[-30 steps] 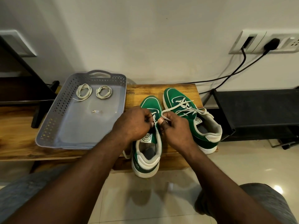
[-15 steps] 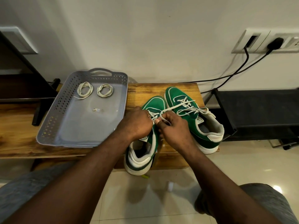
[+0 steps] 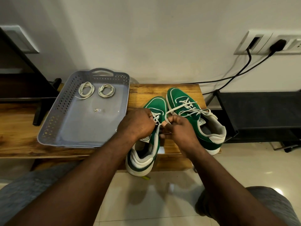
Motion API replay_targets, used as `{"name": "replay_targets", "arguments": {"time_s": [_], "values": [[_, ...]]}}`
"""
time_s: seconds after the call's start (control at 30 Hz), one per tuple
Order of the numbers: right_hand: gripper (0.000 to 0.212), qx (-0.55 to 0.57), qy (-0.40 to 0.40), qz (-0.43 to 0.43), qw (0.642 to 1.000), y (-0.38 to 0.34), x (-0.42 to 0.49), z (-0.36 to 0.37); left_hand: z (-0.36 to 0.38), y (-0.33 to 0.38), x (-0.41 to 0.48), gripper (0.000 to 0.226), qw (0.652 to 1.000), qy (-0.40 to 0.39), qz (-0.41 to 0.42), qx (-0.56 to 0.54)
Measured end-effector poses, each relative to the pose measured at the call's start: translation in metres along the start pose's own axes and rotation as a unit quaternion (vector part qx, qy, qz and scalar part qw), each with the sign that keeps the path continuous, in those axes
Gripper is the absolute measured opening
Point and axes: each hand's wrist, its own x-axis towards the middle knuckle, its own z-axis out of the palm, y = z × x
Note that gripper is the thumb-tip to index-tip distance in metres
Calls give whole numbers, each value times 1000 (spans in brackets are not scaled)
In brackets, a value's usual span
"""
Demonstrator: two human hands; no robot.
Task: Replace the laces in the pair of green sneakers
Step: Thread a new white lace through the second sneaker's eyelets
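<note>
The left hand [image 3: 136,123] and right hand [image 3: 180,129] pinch the lace [image 3: 166,114]; a hard tug could topple the overhanging sneaker [image 3: 157,104] beneath their fingers.

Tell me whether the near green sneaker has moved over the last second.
Yes. On the near sneaker the heel has swung left, toward the grey tray, widening the strip of wooden bench between it and the far sneaker.

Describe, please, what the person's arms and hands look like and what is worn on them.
The left arm and right arm are bare to the frame's edge, with no sleeves showing. The left hand and right hand are ungloved, with no ring, watch or band visible.
</note>
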Motion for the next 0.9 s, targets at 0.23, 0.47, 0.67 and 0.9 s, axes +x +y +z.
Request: {"name": "replay_targets", "arguments": {"time_s": [0.23,0.47,0.67,0.9], "values": [[7,-119,64,-93,986,-2,-1,4,-5,1,-5,14,1000,17,-16,-1],[6,-8,77,-100,992,-13,-10,0,-12,1,-7,6,997,-16,2,-69],[23,170,41,-62,983,-28,-23,-13,-36,-3,-17,24,993,7,16,-119],[29,238,60,-81,966,-52,-49,-11,-44,-14,-49,37,999,53,10,-11]]}}
